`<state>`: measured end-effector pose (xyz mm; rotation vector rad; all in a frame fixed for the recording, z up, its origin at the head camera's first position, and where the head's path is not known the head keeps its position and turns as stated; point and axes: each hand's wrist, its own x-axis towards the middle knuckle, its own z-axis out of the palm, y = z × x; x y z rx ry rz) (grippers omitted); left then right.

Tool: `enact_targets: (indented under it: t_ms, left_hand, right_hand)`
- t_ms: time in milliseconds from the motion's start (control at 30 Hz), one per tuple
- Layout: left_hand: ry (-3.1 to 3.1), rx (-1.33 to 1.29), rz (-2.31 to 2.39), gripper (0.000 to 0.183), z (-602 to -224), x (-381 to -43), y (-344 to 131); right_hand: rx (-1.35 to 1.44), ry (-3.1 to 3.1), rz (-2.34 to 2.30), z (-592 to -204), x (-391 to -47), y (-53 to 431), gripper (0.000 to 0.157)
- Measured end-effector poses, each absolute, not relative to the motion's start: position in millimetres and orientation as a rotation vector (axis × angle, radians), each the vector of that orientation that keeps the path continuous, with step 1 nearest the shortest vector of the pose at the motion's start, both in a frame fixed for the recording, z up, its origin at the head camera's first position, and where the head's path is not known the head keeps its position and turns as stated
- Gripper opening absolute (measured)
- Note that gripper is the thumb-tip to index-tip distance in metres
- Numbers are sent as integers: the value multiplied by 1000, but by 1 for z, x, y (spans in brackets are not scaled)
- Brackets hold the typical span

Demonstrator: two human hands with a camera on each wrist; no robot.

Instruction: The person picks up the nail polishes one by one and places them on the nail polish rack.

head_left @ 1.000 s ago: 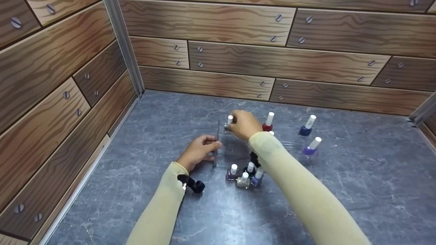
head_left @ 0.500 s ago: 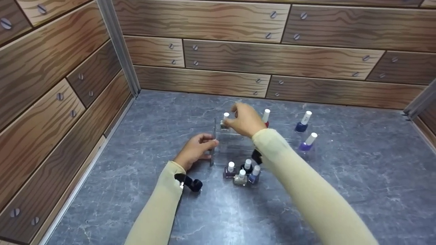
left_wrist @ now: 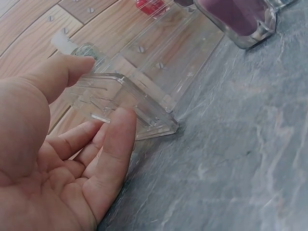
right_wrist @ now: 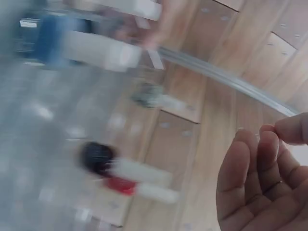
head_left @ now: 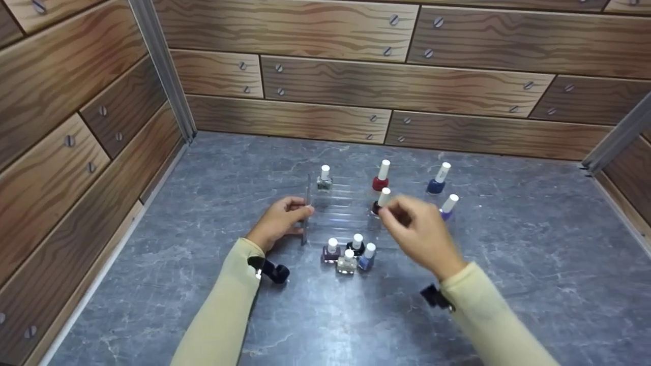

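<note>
My left hand (head_left: 279, 221) holds the left side panel of a clear acrylic rack (head_left: 307, 208); in the left wrist view the thumb lies over the panel's edge, with fingers against its outer face. My right hand (head_left: 424, 234) has loosely bent fingers and nothing in them, just right of a dark nail polish bottle (head_left: 378, 206). A greenish glitter nail polish bottle (head_left: 324, 180) stands at the rack's back left. Behind the dark bottle stands a red one (head_left: 381, 182). Farther right are a navy bottle (head_left: 436, 185) and a purple one (head_left: 448, 206), partly hidden by my right hand.
Before the rack's front edge cluster a dark purple bottle (head_left: 331, 254), a black one (head_left: 356, 248), a silver glitter one (head_left: 347, 264) and a blue one (head_left: 366, 260). Wood-patterned walls (head_left: 285, 122) bound the grey marbled table (head_left: 244, 168). The right wrist view is blurred.
My right hand has let go of the glitter bottle at the rack's back left and come back to the right and nearer. The left hand keeps its hold on the rack.
</note>
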<state>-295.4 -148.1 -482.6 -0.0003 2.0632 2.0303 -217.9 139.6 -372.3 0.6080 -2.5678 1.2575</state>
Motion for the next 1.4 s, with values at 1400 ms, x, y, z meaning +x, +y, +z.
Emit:
enact_targets:
  t_ms: [1400]
  left_hand:
    - [2098, 4, 1987, 49, -481, -292, -151]
  right_hand:
    - [843, -2895, 1062, -443, -220, 159, 20]
